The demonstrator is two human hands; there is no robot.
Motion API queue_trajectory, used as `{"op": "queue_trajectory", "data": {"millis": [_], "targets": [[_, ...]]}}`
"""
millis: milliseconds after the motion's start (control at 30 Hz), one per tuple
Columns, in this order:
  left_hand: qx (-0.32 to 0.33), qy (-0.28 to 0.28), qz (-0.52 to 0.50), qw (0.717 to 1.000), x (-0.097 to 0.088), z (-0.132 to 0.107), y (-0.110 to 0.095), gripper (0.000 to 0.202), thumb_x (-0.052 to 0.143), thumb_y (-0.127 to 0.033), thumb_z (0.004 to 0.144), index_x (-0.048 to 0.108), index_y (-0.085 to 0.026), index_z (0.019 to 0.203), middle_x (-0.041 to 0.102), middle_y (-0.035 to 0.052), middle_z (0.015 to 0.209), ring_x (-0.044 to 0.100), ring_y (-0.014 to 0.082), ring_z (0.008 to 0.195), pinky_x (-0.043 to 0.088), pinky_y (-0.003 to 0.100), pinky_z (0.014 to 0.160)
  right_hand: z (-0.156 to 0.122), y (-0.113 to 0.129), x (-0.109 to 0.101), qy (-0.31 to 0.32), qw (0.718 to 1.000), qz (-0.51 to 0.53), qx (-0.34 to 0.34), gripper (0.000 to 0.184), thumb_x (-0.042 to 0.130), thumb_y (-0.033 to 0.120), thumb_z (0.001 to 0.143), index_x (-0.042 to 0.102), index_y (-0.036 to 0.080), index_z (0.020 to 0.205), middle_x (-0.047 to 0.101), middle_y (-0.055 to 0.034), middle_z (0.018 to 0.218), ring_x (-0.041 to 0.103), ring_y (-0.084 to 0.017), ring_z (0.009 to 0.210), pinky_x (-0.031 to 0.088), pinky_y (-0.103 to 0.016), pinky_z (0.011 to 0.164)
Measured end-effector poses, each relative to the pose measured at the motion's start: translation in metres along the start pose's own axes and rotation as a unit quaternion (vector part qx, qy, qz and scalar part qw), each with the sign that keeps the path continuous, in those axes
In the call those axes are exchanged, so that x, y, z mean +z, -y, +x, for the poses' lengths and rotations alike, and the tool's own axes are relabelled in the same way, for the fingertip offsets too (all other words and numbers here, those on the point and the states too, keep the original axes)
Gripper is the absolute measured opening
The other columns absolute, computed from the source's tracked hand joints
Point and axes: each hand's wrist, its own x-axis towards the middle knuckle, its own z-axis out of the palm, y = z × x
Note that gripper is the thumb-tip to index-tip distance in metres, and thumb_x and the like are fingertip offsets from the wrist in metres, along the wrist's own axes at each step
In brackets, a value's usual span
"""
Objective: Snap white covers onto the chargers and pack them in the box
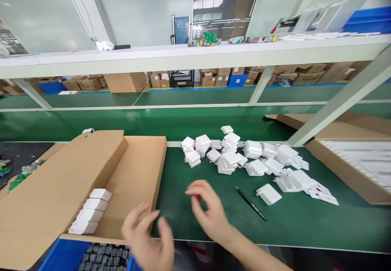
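My left hand (149,236) hovers near the front right corner of an open cardboard box (137,173), fingers apart and empty, slightly blurred. My right hand (207,210) floats over the green mat (290,222) to the right of the box, fingers spread and holding nothing. A row of several white chargers (90,212) lies inside the box at its near left. A heap of white chargers (232,153) sits farther back on the mat. One single white charger (268,193) lies apart, with a black pen (250,203) beside it, right of my right hand.
A second cardboard box (351,169) with white parts stands at the right. A blue tray (91,256) of dark parts is at the near left. Green circuit boards (18,175) lie far left. A white shelf frame (195,55) crosses overhead, with a slanted post (339,104).
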Motion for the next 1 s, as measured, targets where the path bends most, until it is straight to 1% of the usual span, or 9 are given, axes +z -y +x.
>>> {"op": "queue_trajectory", "data": {"millis": [100,200,267,367,433,567,700,833,1000], "targets": [[0.095,0.116,0.046,0.988,0.066,0.027,-0.029,0.037,0.06,-0.021,0.094,0.054,-0.02,0.13,0.051,0.0194,0.133,0.05,0.0388,0.126,0.046,0.061,0.104,-0.046,-0.033,-0.087,-0.141,0.977,-0.16,0.024,0.019,0.051,0.018,0.1,0.067,0.024,0.107,0.063,-0.0099,0.107,0.064,-0.023,0.097,0.053,-0.036,0.076],[0.114,0.184,0.099,0.971,0.133,0.05,-0.035,0.052,0.058,-0.024,0.096,0.047,-0.008,0.144,0.049,0.0263,0.138,0.048,0.0408,0.131,0.048,0.058,0.104,-0.09,-0.065,-0.164,-0.22,0.919,-0.321,0.067,0.017,0.054,0.028,0.099,0.067,0.023,0.107,0.063,-0.0103,0.106,0.059,-0.021,0.077,0.051,-0.039,0.072],[0.124,0.224,0.148,0.955,0.167,0.057,-0.032,0.056,0.06,-0.026,0.095,0.048,-0.009,0.147,0.05,0.0268,0.138,0.051,0.0409,0.127,0.049,0.058,0.101,-0.116,-0.082,-0.205,-0.238,0.879,-0.39,0.134,0.023,0.055,0.035,0.097,0.067,0.021,0.111,0.064,-0.0113,0.109,0.058,-0.021,0.075,0.051,-0.04,0.072],[0.132,0.247,0.16,0.947,0.195,0.056,-0.026,0.053,0.061,-0.024,0.092,0.054,-0.012,0.143,0.051,0.0258,0.138,0.054,0.038,0.119,0.052,0.054,0.095,-0.143,-0.103,-0.248,-0.234,0.852,-0.424,0.199,0.033,0.055,0.042,0.094,0.067,0.02,0.115,0.065,-0.0131,0.11,0.062,-0.026,0.084,0.053,-0.041,0.074],[0.136,0.246,0.152,0.948,0.202,0.054,-0.022,0.048,0.058,-0.021,0.091,0.057,-0.011,0.138,0.051,0.0249,0.136,0.053,0.0368,0.117,0.051,0.053,0.098,-0.152,-0.115,-0.269,-0.241,0.837,-0.443,0.213,0.037,0.053,0.042,0.093,0.067,0.018,0.118,0.065,-0.015,0.111,0.064,-0.028,0.089,0.054,-0.044,0.078],[0.16,0.26,0.137,0.942,0.203,0.058,-0.013,0.041,0.05,-0.024,0.094,0.061,-0.009,0.131,0.056,0.0239,0.129,0.052,0.0377,0.113,0.048,0.056,0.101,-0.151,-0.137,-0.306,-0.261,0.774,-0.539,0.209,0.055,0.049,0.046,0.093,0.063,0.009,0.131,0.063,-0.024,0.128,0.061,-0.039,0.115,0.05,-0.056,0.098],[0.191,0.285,0.129,0.93,0.197,0.064,-0.006,0.038,0.048,-0.033,0.095,0.063,-0.01,0.122,0.061,0.0223,0.116,0.055,0.0379,0.105,0.05,0.055,0.095,-0.142,-0.15,-0.331,-0.152,0.764,-0.571,0.26,0.066,0.042,0.056,0.101,0.05,0.018,0.154,0.048,-0.0184,0.158,0.046,-0.042,0.141,0.042,-0.062,0.111],[0.208,0.312,0.113,0.92,0.18,0.053,-0.001,0.039,0.044,-0.039,0.098,0.06,-0.013,0.123,0.061,0.02,0.12,0.056,0.0366,0.106,0.051,0.051,0.093,-0.147,-0.146,-0.324,-0.102,0.782,-0.557,0.262,0.057,0.032,0.048,0.107,0.059,0.022,0.149,0.05,-0.0118,0.159,0.042,-0.037,0.147,0.038,-0.058,0.119],[0.206,0.333,0.075,0.917,0.158,0.034,0.009,0.037,0.047,-0.042,0.098,0.059,-0.018,0.125,0.061,0.017,0.128,0.057,0.0347,0.113,0.051,0.049,0.094,-0.178,-0.125,-0.284,-0.123,0.805,-0.53,0.237,0.049,0.036,0.043,0.108,0.063,0.025,0.145,0.049,-0.0091,0.159,0.04,-0.036,0.148,0.043,-0.057,0.116]]}}
